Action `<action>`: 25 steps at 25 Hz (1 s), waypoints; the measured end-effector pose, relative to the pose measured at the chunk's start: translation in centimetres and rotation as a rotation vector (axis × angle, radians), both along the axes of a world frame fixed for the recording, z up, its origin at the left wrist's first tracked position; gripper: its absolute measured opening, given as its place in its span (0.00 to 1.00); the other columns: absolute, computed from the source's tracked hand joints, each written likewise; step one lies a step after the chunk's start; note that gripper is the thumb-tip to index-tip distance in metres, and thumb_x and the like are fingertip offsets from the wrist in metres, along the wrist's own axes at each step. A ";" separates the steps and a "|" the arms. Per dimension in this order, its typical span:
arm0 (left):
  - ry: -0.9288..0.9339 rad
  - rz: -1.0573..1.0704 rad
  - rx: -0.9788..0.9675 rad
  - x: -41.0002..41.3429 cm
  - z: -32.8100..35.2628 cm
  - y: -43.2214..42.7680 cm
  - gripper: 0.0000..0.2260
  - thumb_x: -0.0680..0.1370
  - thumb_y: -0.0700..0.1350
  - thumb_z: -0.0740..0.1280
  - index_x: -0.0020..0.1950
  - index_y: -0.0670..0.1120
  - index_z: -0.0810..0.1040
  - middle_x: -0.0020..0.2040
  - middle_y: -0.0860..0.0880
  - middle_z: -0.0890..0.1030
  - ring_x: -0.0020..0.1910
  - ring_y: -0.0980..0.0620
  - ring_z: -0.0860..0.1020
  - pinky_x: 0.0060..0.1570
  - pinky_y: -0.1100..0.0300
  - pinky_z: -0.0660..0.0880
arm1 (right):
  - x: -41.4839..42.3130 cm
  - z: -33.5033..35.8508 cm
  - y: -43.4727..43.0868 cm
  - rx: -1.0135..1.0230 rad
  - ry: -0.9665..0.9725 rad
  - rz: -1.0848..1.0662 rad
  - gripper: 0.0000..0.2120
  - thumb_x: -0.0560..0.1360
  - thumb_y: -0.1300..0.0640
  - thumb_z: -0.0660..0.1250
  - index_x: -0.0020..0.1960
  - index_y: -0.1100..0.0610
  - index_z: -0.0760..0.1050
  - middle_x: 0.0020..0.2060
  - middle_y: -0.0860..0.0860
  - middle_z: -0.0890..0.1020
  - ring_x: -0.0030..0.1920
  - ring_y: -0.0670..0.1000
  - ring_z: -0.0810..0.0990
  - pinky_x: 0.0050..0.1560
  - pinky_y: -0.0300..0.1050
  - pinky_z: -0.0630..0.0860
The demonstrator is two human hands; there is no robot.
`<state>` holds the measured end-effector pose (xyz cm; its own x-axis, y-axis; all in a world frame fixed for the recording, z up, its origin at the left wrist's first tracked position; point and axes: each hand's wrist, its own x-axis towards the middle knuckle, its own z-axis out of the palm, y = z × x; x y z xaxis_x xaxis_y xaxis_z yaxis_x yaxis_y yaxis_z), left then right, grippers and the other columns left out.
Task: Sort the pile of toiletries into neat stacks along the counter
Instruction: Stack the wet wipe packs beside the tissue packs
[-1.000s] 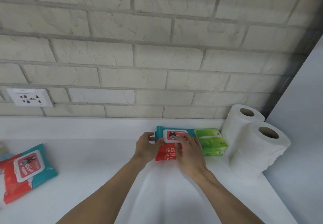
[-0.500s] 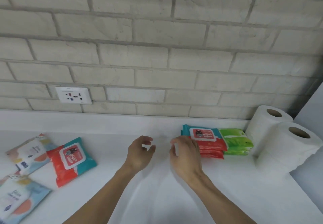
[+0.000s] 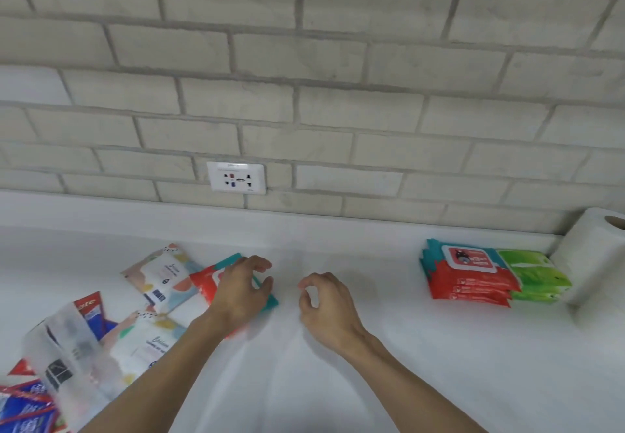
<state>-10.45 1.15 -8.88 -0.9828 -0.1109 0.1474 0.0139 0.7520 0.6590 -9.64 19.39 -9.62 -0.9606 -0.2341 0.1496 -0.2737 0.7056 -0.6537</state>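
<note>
Left hand [image 3: 241,292]: fingers and thumb curled round the right end of a red-and-teal wipes pack [image 3: 204,282], which lies flat on the counter [image 3: 406,365]. Right hand [image 3: 324,300]: just beside the left, fingers loosely curled, holding nothing.

Left of the pack: pastel packs [image 3: 165,273], touching it, and toothpaste [image 3: 89,307] in the unsorted pile.

Well apart to the right: red stack [image 3: 466,280], green stack [image 3: 537,280] and roll [image 3: 581,256], side by side along the wall.

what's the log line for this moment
left hand: grips loose wipes pack | right hand: empty, loosely curled | wipes stack: beside green packs, right end of counter
</note>
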 end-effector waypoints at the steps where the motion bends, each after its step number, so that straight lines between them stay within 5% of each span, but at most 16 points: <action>1: 0.011 -0.011 -0.044 -0.1 -0.1 -1.3 0.12 0.75 0.44 0.68 0.58 0.49 0.78 0.54 0.51 0.78 0.50 0.51 0.77 0.56 0.57 0.74 | 0.0 0.0 -1.1 0.008 -0.012 0.017 0.12 0.78 0.55 0.61 0.60 0.51 0.76 0.58 0.48 0.77 0.59 0.49 0.75 0.61 0.39 0.72; 9: -0.089 -0.088 -0.295 -0.7 -1.5 -8.2 0.13 0.75 0.51 0.63 0.60 0.55 0.74 0.56 0.52 0.76 0.56 0.48 0.73 0.60 0.54 0.68 | -0.1 -1.2 -7.9 0.057 -0.078 0.104 0.14 0.79 0.51 0.61 0.64 0.51 0.73 0.58 0.51 0.76 0.57 0.50 0.75 0.57 0.41 0.76; 21: -0.226 -0.200 -0.472 -3.1 -2.6 -11.6 0.25 0.76 0.65 0.51 0.68 0.55 0.67 0.65 0.53 0.72 0.64 0.48 0.66 0.65 0.51 0.67 | -0.4 -3.3 -12.6 0.191 -0.063 0.052 0.23 0.79 0.45 0.62 0.72 0.45 0.62 0.67 0.50 0.69 0.65 0.53 0.69 0.69 0.49 0.70; 25: -0.307 -0.170 -0.422 -3.5 -2.8 -11.1 0.26 0.78 0.61 0.55 0.74 0.52 0.60 0.67 0.51 0.71 0.65 0.44 0.65 0.66 0.49 0.65 | 0.0 -4.2 -13.2 0.261 -0.028 0.029 0.23 0.78 0.44 0.63 0.71 0.44 0.62 0.70 0.49 0.65 0.68 0.54 0.66 0.72 0.49 0.66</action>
